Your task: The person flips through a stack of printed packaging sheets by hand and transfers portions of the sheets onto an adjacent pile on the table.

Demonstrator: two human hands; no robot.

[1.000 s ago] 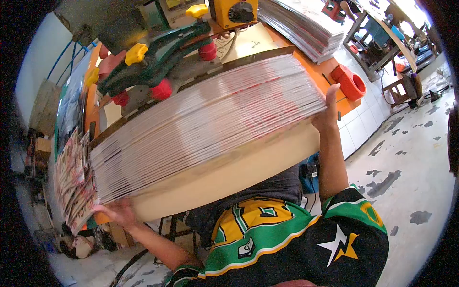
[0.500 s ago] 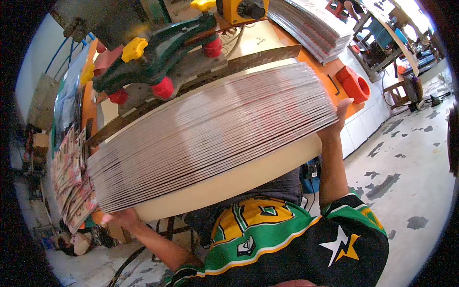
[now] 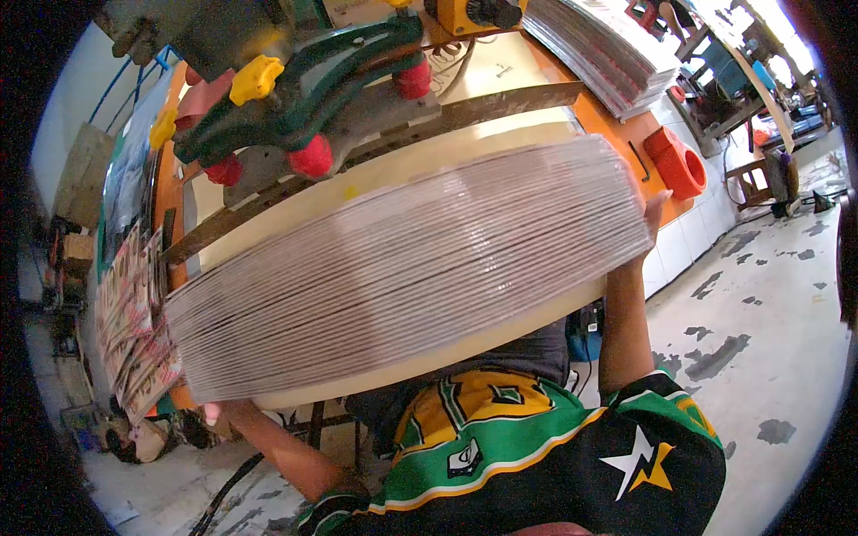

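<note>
A long stack of thin plastic-wrapped sheets [image 3: 411, 268] lies across a pale board [image 3: 447, 353], tilted up to the right. My left hand [image 3: 231, 413] is at the lower left corner of the stack, its fingers mostly hidden beneath. At the right end, my right hand [image 3: 648, 237] grips the stack's edge with the thumb up and the other fingers out of sight. Beyond the stack runs a straight metal bar [image 3: 465, 109], with a green clamp frame [image 3: 313, 98] with yellow knobs and red pads behind it.
Another pile of wrapped sheets [image 3: 608, 54] stands at the back right. Near it are a red ring-shaped holder [image 3: 677, 163] and a black hex key [image 3: 638, 161]. Printed packets [image 3: 130, 313] lie at the left edge. A yellow box [image 3: 474, 16] with a black knob sits at the top.
The stack has slid toward my body, both hands moving with it. More of the board shows between stack and metal bar, and less on my side.
</note>
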